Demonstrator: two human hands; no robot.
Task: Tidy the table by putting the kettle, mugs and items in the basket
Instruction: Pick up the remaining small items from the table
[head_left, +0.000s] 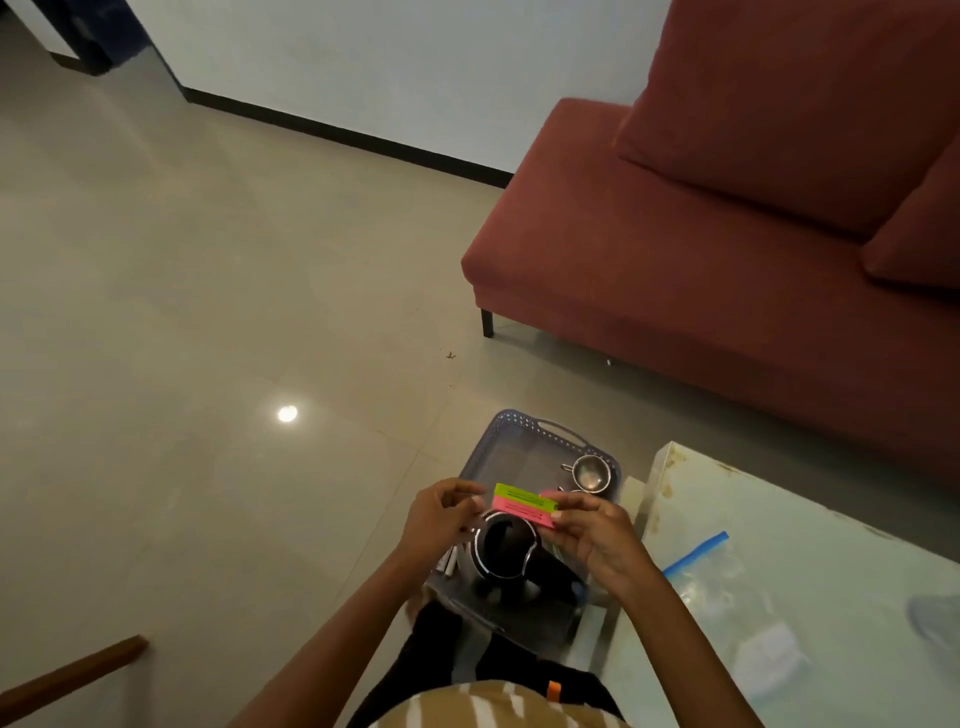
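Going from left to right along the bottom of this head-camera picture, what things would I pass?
Wooden bar → left hand → kettle in the basket → right hand → zip bag on the table.

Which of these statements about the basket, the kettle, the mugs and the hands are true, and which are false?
1. The kettle stands inside the basket. True.
2. Both hands are empty. False: the left hand and the right hand hold a green and pink sticky note pad above the basket.
3. A metal mug is in the basket. True.
4. The basket sits on the sofa. False: it is low beside the table.
5. A zip bag lies on the table. True.
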